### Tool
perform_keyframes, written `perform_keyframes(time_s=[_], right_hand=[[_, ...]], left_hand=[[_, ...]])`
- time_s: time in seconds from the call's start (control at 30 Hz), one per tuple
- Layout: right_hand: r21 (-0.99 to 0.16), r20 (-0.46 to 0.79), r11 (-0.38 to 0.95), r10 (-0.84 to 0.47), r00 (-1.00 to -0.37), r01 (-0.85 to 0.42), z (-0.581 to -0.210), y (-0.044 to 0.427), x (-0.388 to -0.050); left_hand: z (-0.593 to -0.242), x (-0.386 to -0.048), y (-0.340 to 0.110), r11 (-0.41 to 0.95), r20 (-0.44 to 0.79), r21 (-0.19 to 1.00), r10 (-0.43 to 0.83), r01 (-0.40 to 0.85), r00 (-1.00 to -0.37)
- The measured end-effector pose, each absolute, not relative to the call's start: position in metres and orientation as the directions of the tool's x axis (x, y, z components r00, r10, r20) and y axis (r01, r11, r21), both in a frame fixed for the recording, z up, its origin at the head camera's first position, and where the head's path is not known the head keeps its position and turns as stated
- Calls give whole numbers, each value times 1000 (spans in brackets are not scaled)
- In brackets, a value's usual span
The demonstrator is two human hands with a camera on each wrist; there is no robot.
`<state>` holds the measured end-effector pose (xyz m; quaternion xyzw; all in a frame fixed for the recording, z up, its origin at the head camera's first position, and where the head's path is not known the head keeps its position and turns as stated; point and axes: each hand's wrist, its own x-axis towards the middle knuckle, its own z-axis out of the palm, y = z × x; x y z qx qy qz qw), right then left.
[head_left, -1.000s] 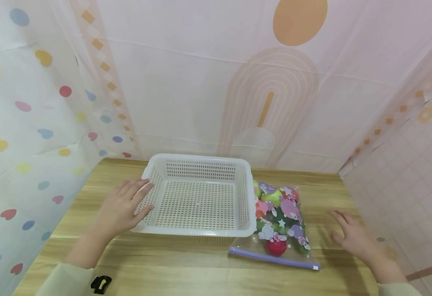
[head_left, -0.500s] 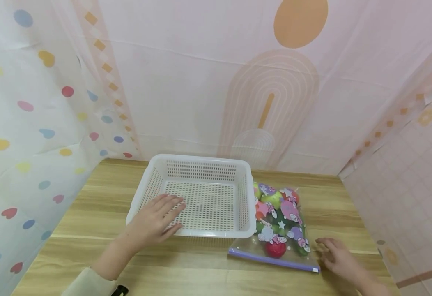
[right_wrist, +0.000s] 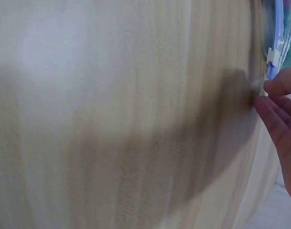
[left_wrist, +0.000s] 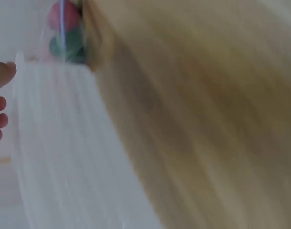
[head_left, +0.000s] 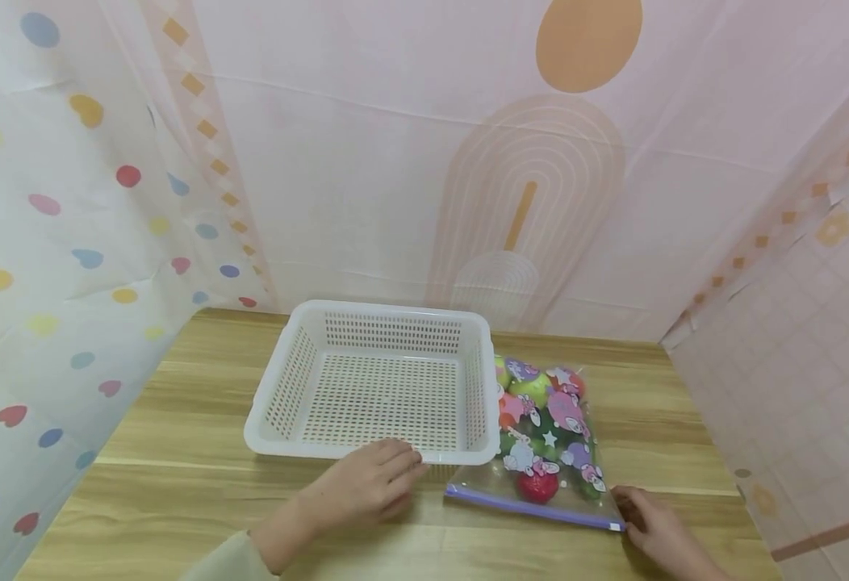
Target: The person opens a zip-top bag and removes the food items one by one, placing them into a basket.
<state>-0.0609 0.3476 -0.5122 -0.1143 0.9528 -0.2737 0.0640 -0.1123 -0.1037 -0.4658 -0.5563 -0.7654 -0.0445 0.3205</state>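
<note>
A clear zip bag (head_left: 493, 484) with a purple slider strip, printed with cartoon figures, lies on the table. Inside it are a red round piece (head_left: 538, 486) and several green, yellow-green and orange ones. My right hand (head_left: 657, 528) is at the bag's front right corner. In the right wrist view the thumb and fingers pinch that corner beside the white slider (right_wrist: 273, 57). A white plastic basket (head_left: 273, 387) with slotted walls stands left of the bag, with nothing in it. My left hand (head_left: 366, 488) is at the basket's front rim, fingers loosely bent, holding nothing.
The wood-grain table (head_left: 156, 484) meets a patterned cloth backdrop (head_left: 359, 186) behind and at both sides. The basket's right wall stands against the bag's left edge.
My left hand has moved right and toward me, from the basket's left rim to its front. My right hand has come in from the right to the bag's corner.
</note>
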Motion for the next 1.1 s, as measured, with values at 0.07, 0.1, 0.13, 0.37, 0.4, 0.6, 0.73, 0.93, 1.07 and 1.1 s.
perform_keyframes(time_s=[0.07,0.1,0.13,0.37,0.4,0.6,0.73,0.93,1.07,1.1], right_hand=[[-546,-31,818,-232,-972,-178,-515,347,-58],[-561,-22,810,-220,-975,-170,-516,346,-56],[-575,-18,803,-205,-979,-157,-517,345,-55],[-684,-104,723,35,-994,97,-524,336,-47],[-698,-101,708,56,-993,110,-525,335,-46],[-789,-198,556,170,-965,260,-523,335,-42],[-784,-298,499,216,-930,368,-521,339,-43],[-796,-271,489,239,-932,356,-518,337,-41],[-809,-252,474,257,-933,349,-519,335,-38],[-809,-257,468,264,-930,357,-519,335,-38]], left_hand=[[-471,-110,-95,364,534,-288,829,886,-167],[-474,-108,-91,359,536,-282,828,890,-164],[-475,-107,-88,352,539,-283,828,892,-155],[-479,-95,-69,291,524,-285,845,914,-106],[-480,-94,-67,286,505,-278,856,917,-114],[-486,-90,-47,281,438,-234,885,931,-157],[-490,-91,-31,297,425,-197,885,934,-192],[-494,-91,-2,350,418,-150,870,925,-261],[-497,-89,21,378,393,-97,864,921,-313],[-499,-89,27,389,390,-77,859,918,-331]])
